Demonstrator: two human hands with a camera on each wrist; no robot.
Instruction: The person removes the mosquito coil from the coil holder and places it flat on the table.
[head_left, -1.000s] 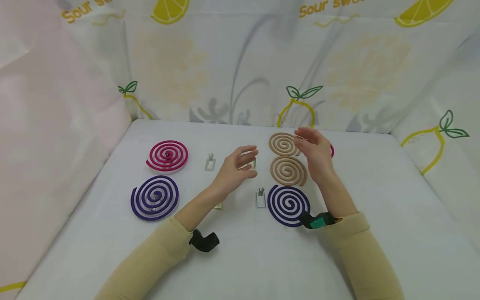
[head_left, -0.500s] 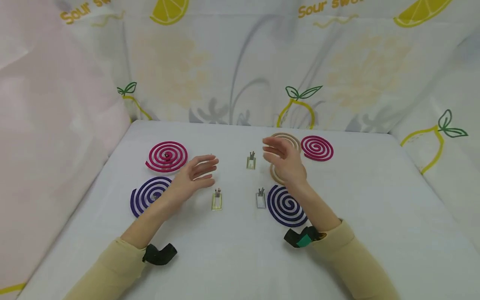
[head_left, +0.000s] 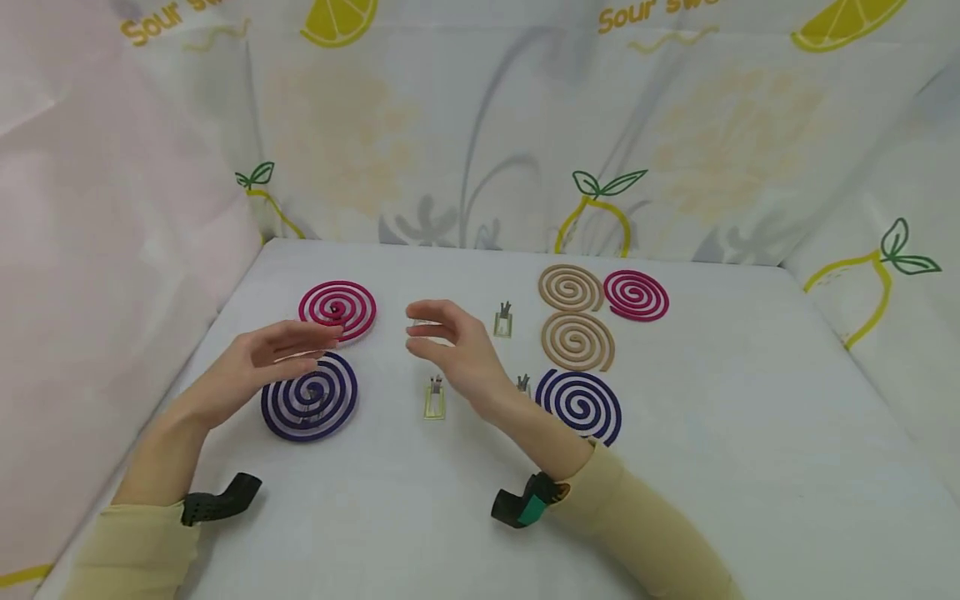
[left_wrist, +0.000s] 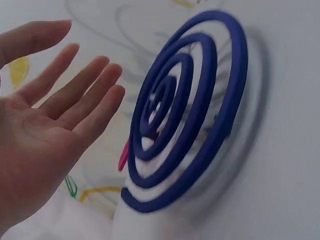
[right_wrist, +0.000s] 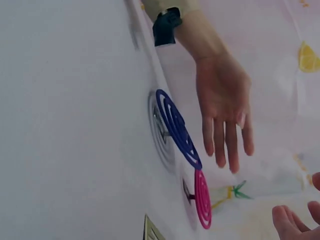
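While both hands are hovering open and holding nothing, the left hand [head_left: 251, 367] is flanking the purple mosquito coil [head_left: 309, 396] sitting raised on its stand on the desk [head_left: 750, 433], the right hand [head_left: 453, 346] opposite, above a metal stand [head_left: 434, 398].

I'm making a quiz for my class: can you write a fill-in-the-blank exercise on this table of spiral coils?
1. The left hand hovers over a coil coloured ____.
2. The two coils of one colour that lie next to each other are ____.
3. Both hands hold ____.

Missing words: purple; tan; nothing
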